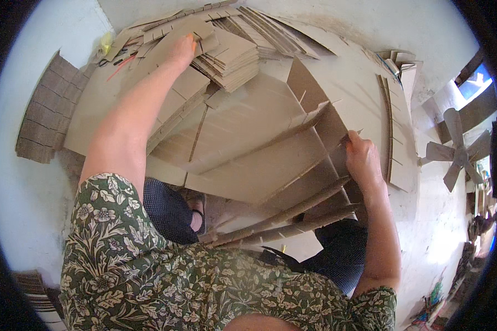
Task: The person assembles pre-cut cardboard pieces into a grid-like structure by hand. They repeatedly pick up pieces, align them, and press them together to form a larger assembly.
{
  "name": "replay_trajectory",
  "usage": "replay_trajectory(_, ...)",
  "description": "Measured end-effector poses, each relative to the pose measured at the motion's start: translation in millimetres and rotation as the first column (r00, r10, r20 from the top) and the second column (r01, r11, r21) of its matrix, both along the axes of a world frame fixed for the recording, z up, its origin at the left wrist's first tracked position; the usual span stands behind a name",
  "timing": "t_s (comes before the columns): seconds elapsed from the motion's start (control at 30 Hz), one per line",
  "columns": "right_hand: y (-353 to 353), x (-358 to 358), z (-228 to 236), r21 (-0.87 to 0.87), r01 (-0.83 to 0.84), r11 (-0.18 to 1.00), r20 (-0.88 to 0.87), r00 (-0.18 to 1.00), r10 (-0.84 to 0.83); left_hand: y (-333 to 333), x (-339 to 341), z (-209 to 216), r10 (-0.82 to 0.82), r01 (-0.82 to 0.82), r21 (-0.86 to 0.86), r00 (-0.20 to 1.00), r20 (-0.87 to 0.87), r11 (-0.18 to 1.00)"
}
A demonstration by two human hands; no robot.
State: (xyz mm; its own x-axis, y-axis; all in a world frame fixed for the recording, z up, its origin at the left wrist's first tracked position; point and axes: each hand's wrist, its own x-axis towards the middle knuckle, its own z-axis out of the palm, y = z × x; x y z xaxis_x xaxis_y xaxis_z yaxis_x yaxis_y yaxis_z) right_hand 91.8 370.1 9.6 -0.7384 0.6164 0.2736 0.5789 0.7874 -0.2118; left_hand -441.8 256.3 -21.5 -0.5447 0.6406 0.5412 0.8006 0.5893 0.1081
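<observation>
Near the top of the head view my left hand point(181, 54) is closed at the edge of a brown cardboard sheet point(207, 39), above a stack of cut cardboard pieces point(242, 69). My right hand point(362, 160) grips the upper edge of a cardboard cross strip point(332, 129) at the right. That strip stands upright and is slotted across several long cardboard strips point(276, 218), forming part of a partition grid in front of me. The long strips run from the cross strip down toward my lap. My right fingertips are partly hidden behind the hand.
More slotted cardboard strips point(276, 33) lie at the back. Another slotted bundle point(49, 107) leans by the left wall, and a curved slotted strip point(387, 132) lies at the right. Red-handled tools point(122, 66) rest at the far left. A fan point(457, 150) stands at the right.
</observation>
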Motion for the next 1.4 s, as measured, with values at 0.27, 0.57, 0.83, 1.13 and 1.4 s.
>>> replay_trajectory(0.27, -2, 7, -1, -0.013, -0.014, 1.0, -0.074, 0.997, 0.013, -29, -27, 49, -0.035, 0.015, 0.084, 0.97, 0.242, 0.996)
replay_trajectory(0.57, -5, 17, -2, -0.066, -0.068, 0.995, -0.09, 0.994, 0.062, 40, 123, 104, -0.36, 0.369, 0.014, 0.898, 0.252, 0.929)
replay_trajectory(0.83, -23, 24, 17, 0.031, -0.153, 0.988, -0.229, 0.961, 0.156, 95, 162, 57, -0.228, 0.31, 0.041, 0.594, 0.771, 0.95)
replay_trajectory(1.13, -19, 18, 12, 0.009, -0.088, 0.996, -0.221, 0.971, 0.088, 87, 223, 31, -0.34, 0.542, 0.06, 0.435, 0.834, 0.838)
replay_trajectory(1.4, -18, 4, 9, -0.087, -0.053, 0.995, -0.062, 0.997, 0.047, 69, 237, 48, -0.361, 0.581, 0.059, 0.421, 0.832, 0.812)
